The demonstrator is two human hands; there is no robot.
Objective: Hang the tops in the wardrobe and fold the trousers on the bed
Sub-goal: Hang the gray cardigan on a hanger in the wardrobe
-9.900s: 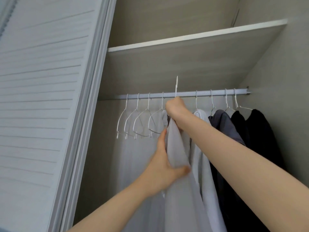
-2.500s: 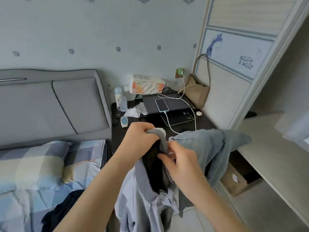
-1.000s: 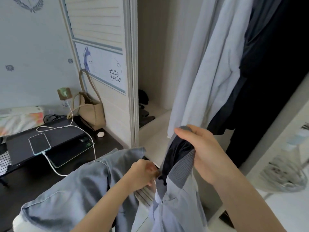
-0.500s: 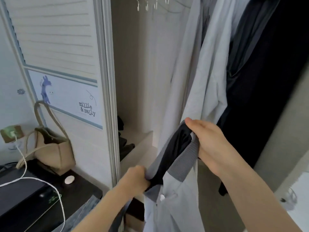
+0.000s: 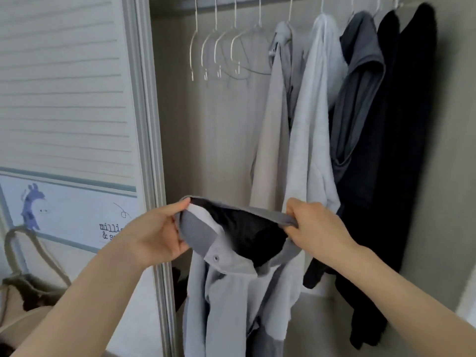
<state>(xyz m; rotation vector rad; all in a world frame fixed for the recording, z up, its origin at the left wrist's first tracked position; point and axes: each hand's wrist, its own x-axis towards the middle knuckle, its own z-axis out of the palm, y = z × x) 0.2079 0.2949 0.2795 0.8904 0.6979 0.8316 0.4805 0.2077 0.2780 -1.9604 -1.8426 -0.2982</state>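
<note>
Grey ribbed knit forms the collar of the pale blue-grey top, which is held up in front of the open wardrobe. The left hand grips the left end of the collar, fingers curled round the fabric with the thumb on top. The right hand pinches the right end of the collar, fingers closed on the knit edge. Between the two hands the neck opening is spread apart, exposing a black lining. The body of the top hangs straight down below the hands; a snap fastener shows on its front placket.

Inside the wardrobe, four empty white hangers hang side by side at the left of the rail. To their right hang, in order: a beige garment, a white garment, a dark grey garment and black garments against the right wall.

Left of the opening stands the slatted sliding door, with a printed panel showing a blue giraffe. A tan bag with loop handles sits at lower left.
</note>
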